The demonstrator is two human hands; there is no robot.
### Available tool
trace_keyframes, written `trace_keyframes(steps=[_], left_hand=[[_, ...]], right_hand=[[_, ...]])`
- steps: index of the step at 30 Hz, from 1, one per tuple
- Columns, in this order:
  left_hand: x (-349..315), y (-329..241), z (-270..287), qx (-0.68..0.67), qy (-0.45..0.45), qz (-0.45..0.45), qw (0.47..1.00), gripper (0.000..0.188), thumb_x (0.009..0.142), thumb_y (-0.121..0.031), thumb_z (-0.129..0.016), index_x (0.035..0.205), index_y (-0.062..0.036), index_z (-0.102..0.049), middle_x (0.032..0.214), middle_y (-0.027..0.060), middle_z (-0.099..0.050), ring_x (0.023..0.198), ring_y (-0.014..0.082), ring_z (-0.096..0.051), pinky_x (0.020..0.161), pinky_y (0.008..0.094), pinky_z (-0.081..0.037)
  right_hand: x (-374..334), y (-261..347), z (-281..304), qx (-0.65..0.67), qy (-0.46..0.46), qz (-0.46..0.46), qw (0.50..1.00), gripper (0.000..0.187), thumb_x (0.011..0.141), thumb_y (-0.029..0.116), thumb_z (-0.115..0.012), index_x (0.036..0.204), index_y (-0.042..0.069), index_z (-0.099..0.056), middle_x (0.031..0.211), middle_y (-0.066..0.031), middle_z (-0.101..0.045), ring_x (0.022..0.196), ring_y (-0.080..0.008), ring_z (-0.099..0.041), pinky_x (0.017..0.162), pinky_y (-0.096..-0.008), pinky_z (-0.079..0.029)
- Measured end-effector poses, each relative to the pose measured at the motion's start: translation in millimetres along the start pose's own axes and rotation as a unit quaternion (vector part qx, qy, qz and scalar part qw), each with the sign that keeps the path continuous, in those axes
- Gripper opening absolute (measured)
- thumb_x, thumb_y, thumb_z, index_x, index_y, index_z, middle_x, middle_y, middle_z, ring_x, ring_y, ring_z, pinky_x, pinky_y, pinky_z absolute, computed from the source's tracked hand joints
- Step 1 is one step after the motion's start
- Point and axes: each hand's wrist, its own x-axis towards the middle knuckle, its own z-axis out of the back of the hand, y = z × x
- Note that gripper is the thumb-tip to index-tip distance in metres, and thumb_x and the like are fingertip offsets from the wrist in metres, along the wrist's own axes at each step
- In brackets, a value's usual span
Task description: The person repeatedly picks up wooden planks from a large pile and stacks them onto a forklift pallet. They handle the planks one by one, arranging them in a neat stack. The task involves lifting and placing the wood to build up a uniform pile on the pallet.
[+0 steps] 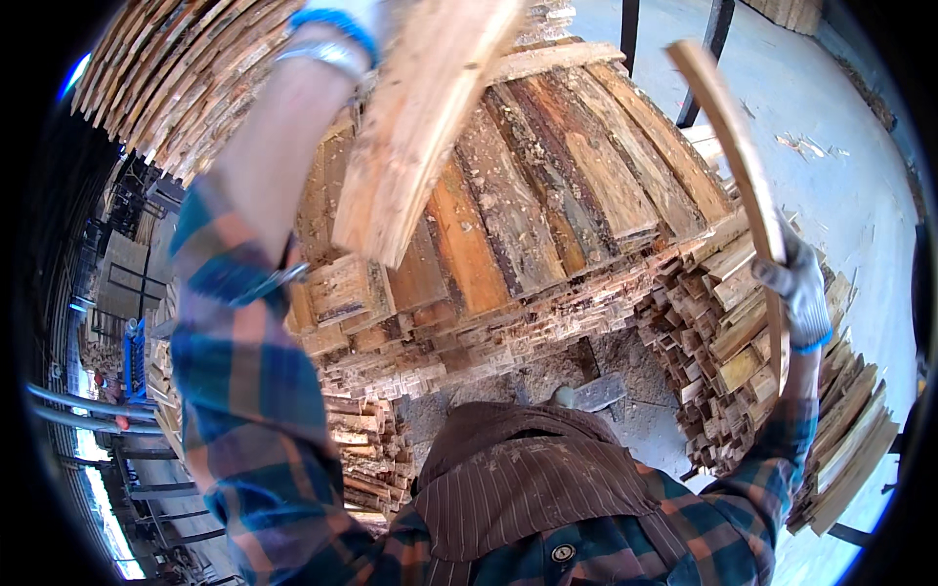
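My left hand (354, 16), in a pale glove with a blue cuff, is raised at the top edge and partly out of the picture. It grips the side of a wide, light wooden board (420, 127) lifted close to me; its fingers are hidden. Far to the right, my right hand (799, 291), gloved in grey and white with a blue cuff, is closed round a long narrow board (733, 137) standing nearly upright. Between my arms lies a stack of rough boards (528, 195), some with bark edges, sprinkled with wood chips.
More cut boards (703, 342) are piled at the right, with longer planks (850, 449) beside them. A small stack (362, 449) is at lower left, a tall one (186, 78) at upper left. Dark metal posts (708, 59) rise behind. Scraps (811, 146) lie on the floor.
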Motion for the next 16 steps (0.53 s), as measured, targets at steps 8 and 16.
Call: trace_keyframes(steps=[8, 16], left_hand=[[-22, 188, -44, 0.504, 0.226, 0.191, 0.812, 0.045, 0.087, -0.023, -0.062, 0.132, -0.0208, -0.055, 0.113, 0.0139, -0.066, 0.069, 0.0236, -0.065, 0.057, 0.0322, -0.055], [-71, 185, -90, 0.594, 0.163, 0.245, 0.749, 0.099, 0.075, -0.078, -0.049, 0.150, -0.0203, -0.020, 0.145, 0.0213, -0.037, 0.130, 0.0429, -0.039, 0.111, 0.0525, -0.029]], right_hand=[[-121, -115, 45, 0.101, -0.078, -0.136, 0.983, 0.086, 0.067, 0.049, -0.083, 0.127, -0.003, -0.052, 0.084, 0.0039, -0.060, 0.071, -0.0037, -0.052, 0.061, -0.0222, -0.042], [-108, -79, 10, 0.119, -0.080, -0.120, 0.982, 0.093, 0.062, 0.048, -0.082, 0.130, -0.007, -0.050, 0.107, -0.0073, -0.063, 0.095, -0.0150, -0.056, 0.083, -0.0289, -0.044]])
